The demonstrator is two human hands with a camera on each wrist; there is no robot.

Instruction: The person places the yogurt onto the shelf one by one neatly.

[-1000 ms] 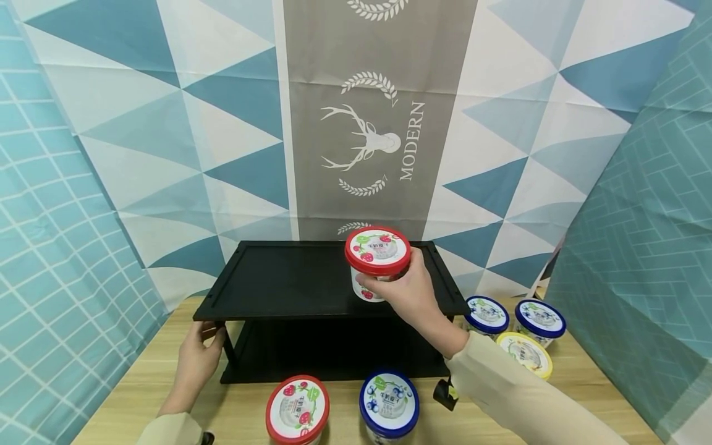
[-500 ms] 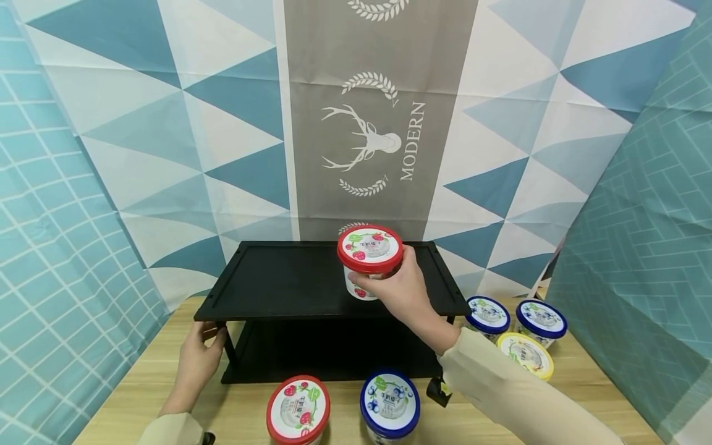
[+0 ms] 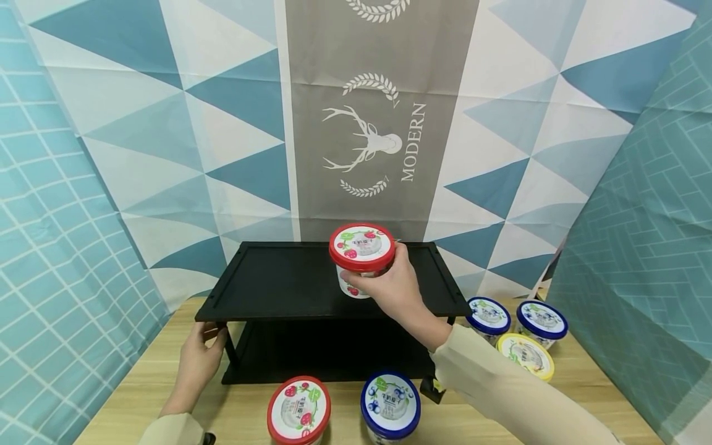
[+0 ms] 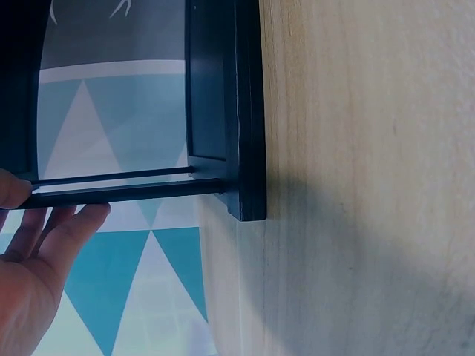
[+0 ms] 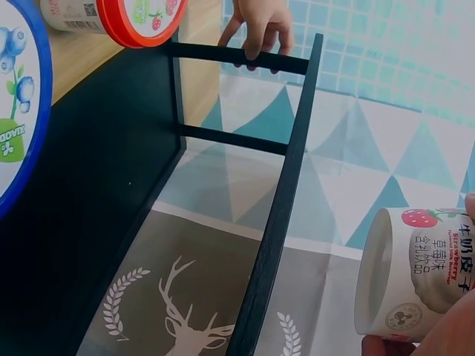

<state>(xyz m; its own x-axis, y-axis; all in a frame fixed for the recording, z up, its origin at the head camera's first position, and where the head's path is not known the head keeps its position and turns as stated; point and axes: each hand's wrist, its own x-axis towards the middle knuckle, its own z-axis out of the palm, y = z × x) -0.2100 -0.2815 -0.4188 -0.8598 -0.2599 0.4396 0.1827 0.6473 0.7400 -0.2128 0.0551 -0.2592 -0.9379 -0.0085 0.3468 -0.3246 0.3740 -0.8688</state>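
A red-lidded strawberry tub (image 3: 361,247) is in my right hand (image 3: 396,287), thumb in front and fingers behind it. In the head view it shows over the upper board of a black two-tier shelf (image 3: 278,278); in the right wrist view the tub's bare base (image 5: 376,271) is apart from that board. My left hand (image 3: 197,361) grips the shelf's front left post (image 4: 141,193) just under the upper board, thumb on one side and fingers on the other. In front of the shelf stand a second red-lidded strawberry tub (image 3: 298,409) and a blue-lidded blueberry tub (image 3: 390,405).
To the right of the shelf, two blue-lidded tubs (image 3: 542,319) and a yellow-lidded tub (image 3: 525,355) stand close together on the wooden table (image 3: 589,395). Patterned cloth (image 3: 239,123) hangs behind the shelf and along both sides.
My right hand has carried the red-lidded tub a little to the left over the upper board. My left hand has stayed on the post, and the other tubs have not moved.
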